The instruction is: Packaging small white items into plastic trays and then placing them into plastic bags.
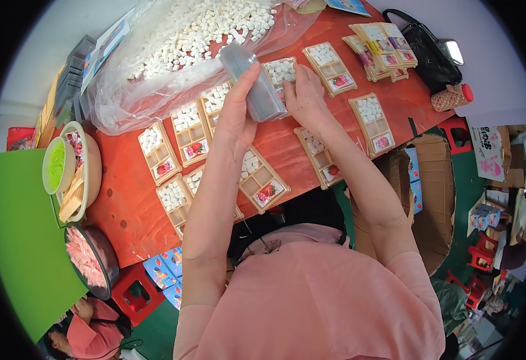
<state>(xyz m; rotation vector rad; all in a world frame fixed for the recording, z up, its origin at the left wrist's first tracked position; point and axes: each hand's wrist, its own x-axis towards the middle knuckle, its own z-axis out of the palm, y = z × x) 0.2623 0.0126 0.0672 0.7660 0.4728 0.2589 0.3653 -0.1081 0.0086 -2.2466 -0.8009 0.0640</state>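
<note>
My left hand (239,111) is wrapped round a thick stack of clear greyish plastic covers (263,99), tilted over the table. Beside it, my right hand (308,99) has its fingers bent and thumb drawn in, over the edge of a compartment tray (280,71) holding white cubes. What sits between those fingertips is hidden. More tan trays lie around my arms, among them one tray (264,180) between my forearms and another tray (371,123) to the right. Each has white cubes in one section and a strawberry-printed packet in another.
Loose white cubes (203,30) lie on a plastic sheet (119,102) at the back. Stacked filled trays (386,48), a black bag (437,66) and a red-lidded jar (452,97) stand far right. Tubs (92,174) and a pink-filled bowl (86,255) line the left; a cardboard box (434,210) is near right.
</note>
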